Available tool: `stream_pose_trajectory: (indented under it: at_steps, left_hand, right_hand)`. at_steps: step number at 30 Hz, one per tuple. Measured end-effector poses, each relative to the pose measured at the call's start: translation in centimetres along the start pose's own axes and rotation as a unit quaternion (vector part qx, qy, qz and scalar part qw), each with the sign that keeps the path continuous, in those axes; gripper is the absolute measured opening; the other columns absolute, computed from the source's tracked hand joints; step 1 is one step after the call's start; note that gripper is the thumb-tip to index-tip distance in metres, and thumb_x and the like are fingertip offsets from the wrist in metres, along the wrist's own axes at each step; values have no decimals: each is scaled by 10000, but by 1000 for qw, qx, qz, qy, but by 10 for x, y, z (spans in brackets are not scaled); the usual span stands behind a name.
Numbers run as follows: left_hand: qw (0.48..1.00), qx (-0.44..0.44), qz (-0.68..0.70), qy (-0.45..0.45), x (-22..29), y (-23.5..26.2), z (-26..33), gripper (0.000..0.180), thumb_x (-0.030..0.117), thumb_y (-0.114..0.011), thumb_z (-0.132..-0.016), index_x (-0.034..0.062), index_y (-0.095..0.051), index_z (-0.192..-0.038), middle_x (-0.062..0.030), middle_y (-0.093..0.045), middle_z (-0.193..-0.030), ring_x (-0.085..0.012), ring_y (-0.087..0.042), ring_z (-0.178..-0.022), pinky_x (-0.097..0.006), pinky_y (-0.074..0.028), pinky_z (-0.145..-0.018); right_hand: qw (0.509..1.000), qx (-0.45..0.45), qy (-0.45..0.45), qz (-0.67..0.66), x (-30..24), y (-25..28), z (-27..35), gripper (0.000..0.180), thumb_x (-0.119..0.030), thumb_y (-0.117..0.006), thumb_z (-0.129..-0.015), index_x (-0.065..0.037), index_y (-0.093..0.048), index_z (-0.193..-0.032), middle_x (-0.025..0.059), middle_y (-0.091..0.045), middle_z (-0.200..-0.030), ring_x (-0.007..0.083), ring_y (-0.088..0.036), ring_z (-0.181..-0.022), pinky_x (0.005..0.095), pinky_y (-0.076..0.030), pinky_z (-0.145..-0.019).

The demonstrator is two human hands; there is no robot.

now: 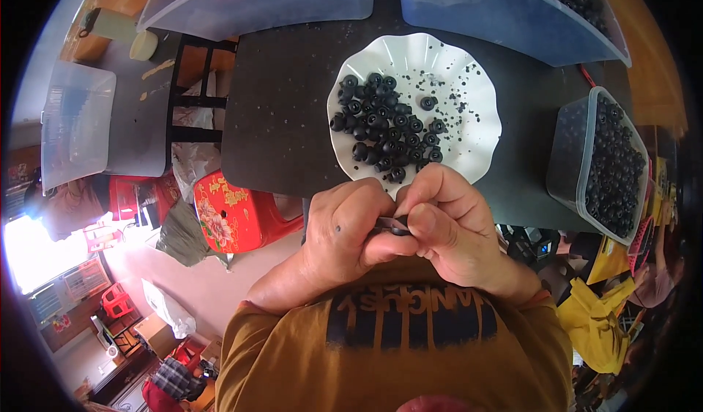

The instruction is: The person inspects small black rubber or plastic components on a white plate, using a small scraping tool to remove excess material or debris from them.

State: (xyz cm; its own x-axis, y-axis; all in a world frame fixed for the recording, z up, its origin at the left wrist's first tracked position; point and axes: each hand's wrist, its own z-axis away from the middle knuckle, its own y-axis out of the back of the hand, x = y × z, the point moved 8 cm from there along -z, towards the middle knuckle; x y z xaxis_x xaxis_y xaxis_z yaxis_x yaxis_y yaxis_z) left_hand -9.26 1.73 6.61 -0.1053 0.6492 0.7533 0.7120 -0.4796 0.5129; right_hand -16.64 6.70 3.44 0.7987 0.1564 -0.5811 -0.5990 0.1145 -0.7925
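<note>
Close together in front of my chest, just off the near rim of a white scalloped plate [485, 130], both hands are closed. My left hand [344, 223] has its fingers curled around a slim, greyish, blade-like tool [384, 222], most of which its fingers hide. Thumb and forefinger of my right hand [461, 229] pinch a small black round rubber-like part [400, 226], partly covered and touching the tool. On the plate's left half lies a pile of similar black parts [384, 123]. One black part [428, 103] sits apart, among scattered black crumbs on the right half.
The plate stands on a dark table [278, 112]. A clear tub of black parts [615, 167] is at the right. Two large translucent bins [271, 2] [505, 17] line the far edge. Left are a red stool [227, 214] and a clear plastic container [77, 123].
</note>
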Motion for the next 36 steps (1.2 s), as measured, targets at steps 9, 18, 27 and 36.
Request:
stream_pose_trajectory:
  at_steps: [9, 18, 27, 36]
  left_hand:
    - [1000, -13, -5, 14, 1, -5, 2, 492, 525, -542, -781, 41, -479, -722, -84, -484, -587, -284, -510, -486, -350, -403, -424]
    - [999, -22, -3, 38, 1, -8, 2, 461, 484, -538, -812, 34, -485, -730, -100, -513, -593, -309, -533, -499, -368, -428, -438]
    - [997, -12, 67, 23, -3, -8, 6, 456, 469, -540, -820, 34, -475, -701, -91, -486, -576, -291, -520, -491, -360, -411, -433]
    - [854, 518, -5, 44, -31, 261, 32, 190, 179, -427, -879, 35, -467, -762, -55, -452, -679, -165, -439, -584, -273, -369, -533]
  right_hand:
    - [999, -20, 43, 14, -3, 3, 2, 119, -164, -532, -898, -66, -466, -880, -9, -558, -745, 8, -443, -625, 153, -352, -555]
    - [997, -3, 51, 49, -1, 12, 1, 145, -176, -536, -896, -65, -455, -851, -4, -525, -699, 25, -429, -554, 160, -337, -485]
    - [994, -25, 86, 59, -4, 9, -4, 119, -139, -534, -894, -55, -461, -853, 10, -533, -729, 27, -427, -551, 161, -341, -484]
    - [989, -63, 110, 79, -36, -8, -13, 107, -124, -542, -889, -45, -472, -873, 6, -541, -709, 14, -445, -566, 158, -335, -483]
